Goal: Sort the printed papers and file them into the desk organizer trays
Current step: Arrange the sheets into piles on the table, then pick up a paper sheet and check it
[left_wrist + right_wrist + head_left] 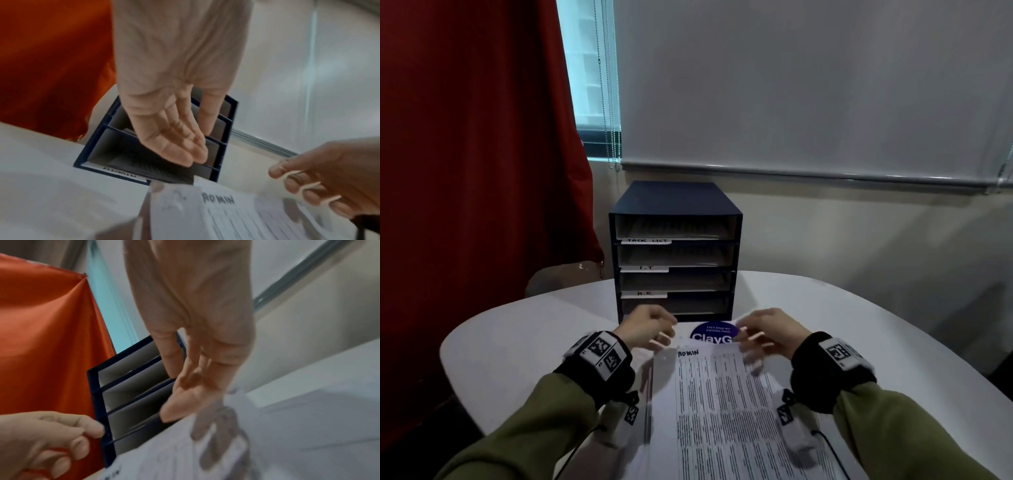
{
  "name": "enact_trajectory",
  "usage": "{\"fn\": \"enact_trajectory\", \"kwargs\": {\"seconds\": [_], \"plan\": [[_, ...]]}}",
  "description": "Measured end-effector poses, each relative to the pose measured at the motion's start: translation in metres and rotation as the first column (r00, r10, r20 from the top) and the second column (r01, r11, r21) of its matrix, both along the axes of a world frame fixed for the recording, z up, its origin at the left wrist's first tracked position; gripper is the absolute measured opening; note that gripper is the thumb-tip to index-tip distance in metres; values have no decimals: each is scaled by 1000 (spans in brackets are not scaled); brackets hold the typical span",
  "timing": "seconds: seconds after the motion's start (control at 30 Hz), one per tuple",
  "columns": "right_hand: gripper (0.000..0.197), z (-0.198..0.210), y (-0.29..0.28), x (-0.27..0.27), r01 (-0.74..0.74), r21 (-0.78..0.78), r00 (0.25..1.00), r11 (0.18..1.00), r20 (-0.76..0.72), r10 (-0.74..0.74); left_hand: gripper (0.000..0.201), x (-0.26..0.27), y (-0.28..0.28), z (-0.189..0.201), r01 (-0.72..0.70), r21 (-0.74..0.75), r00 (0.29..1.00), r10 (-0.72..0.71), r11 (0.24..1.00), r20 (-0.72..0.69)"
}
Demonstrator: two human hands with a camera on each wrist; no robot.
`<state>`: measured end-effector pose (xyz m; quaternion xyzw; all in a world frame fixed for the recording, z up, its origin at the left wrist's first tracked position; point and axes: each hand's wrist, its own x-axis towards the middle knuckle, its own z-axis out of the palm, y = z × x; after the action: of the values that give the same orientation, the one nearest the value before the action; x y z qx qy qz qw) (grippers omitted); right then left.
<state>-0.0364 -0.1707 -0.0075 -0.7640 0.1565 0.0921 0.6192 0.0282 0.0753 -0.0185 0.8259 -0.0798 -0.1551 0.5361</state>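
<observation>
Papers: a stack (pixel 726 404) lies on the table (pixel 524 329) at the near edge, its far end just short of the organizer (pixel 674 246); the top sheet is marked ADMIN.
Organizer: stands at the table's far edge, four trays; labels read TASK LIST, I.T, H.R and, in the left wrist view, ADMIN on the bottom one.
Left hand (pixel 649 327): over the stack's far left corner, fingers loosely extended, holding nothing that shows.
Right hand (pixel 767 334): at the far right corner, fingers curled onto the top sheets; blur hides whether it pinches them.
Done: pale sheets seem to lie in the trays already.
Left: a fair stack remains; the ADMIN sheet looks next, for the bottom tray.
Sticker (pixel 714 332): a round blue one between stack and organizer.
</observation>
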Motion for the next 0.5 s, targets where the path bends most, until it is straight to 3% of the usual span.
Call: {"fn": "enact_trajectory", "kwargs": {"seconds": [0.07,0.13,0.2,0.37,0.5], "plan": [[12,-5,-11,-23,-44,-175,995,984,-91,28,12,-13,-1,-9,83,215,991,-104,973,84],[14,-13,-18,-43,-96,-337,979,937,-202,27,30,-21,-3,-20,76,459,970,-171,885,170],[13,-20,-21,-59,-119,-412,965,903,-261,8,43,-28,-5,-29,29,601,953,-205,799,225],[10,-28,-25,-80,13,-279,976,960,-207,-73,28,-38,-9,-33,-134,610,901,-161,781,403],[27,-26,-29,-80,129,-216,981,968,-113,-156,22,-42,-5,-26,-80,504,903,-152,860,403]]}}
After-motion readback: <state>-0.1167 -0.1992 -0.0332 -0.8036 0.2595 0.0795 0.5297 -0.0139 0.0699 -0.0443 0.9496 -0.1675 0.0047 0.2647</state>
